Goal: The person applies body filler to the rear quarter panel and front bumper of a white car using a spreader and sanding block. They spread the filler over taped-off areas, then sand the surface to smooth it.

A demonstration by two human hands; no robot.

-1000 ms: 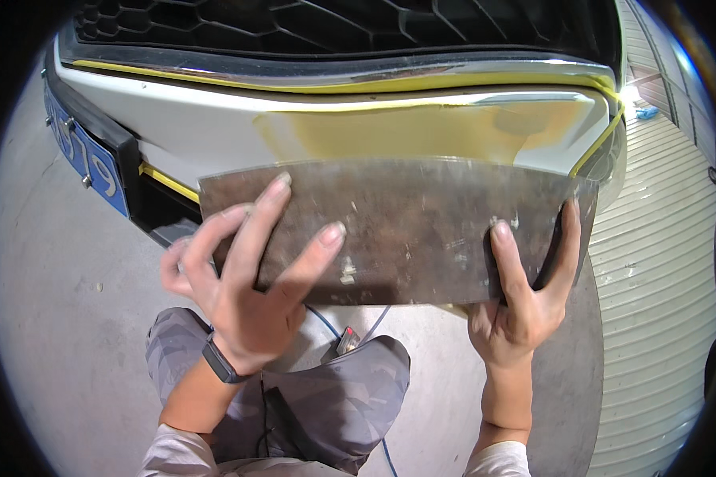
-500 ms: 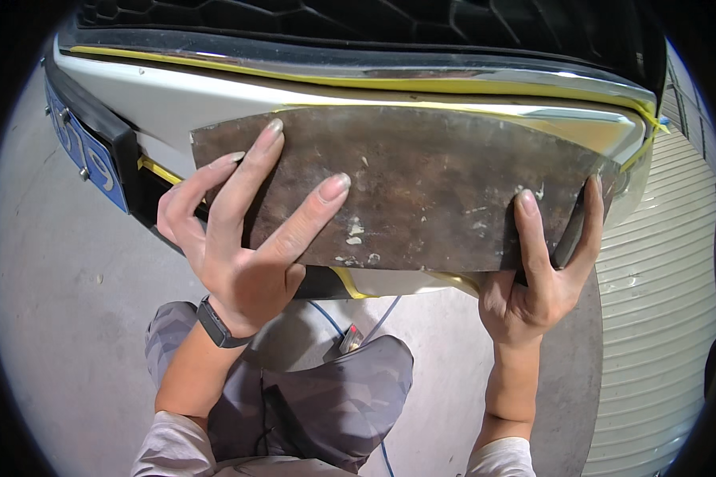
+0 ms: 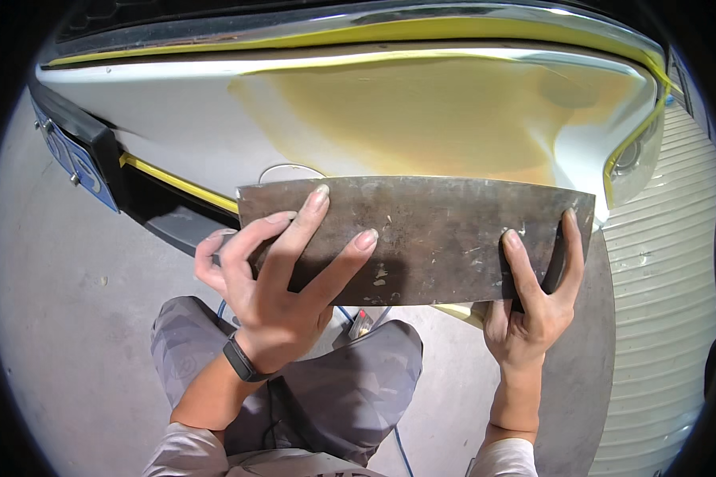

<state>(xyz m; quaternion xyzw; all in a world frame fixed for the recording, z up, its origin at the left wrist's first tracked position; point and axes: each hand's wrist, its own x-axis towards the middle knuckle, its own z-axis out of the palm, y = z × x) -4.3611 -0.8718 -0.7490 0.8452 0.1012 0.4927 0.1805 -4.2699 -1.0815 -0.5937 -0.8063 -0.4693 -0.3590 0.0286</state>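
A wide, thin metal filler spreader (image 3: 429, 238), brown-grey and specked with pale residue, is held between both hands against the lower part of a white car bumper (image 3: 175, 115). My left hand (image 3: 282, 298) grips its left part, some fingers spread over the face. My right hand (image 3: 533, 314) pinches its right end, two fingertips on the face and the rest partly hidden below and behind. The blade bows slightly. Above its upper edge, a smooth tan-yellow patch of filler (image 3: 422, 107) covers the bumper's middle and right.
Yellow masking tape (image 3: 445, 30) runs along the trim above the bumper and down its right end. A blue plate (image 3: 79, 163) with bolts hangs at the left. Below are my knees, a blue hose (image 3: 403, 449) and a small tool (image 3: 361, 324). Ribbed pale panelling (image 3: 652, 318) lies at right.
Both hands have drawn the spreader down the bumper, uncovering the yellow filler patch it was hiding. The view has also shifted a little. Both hands keep their grip.
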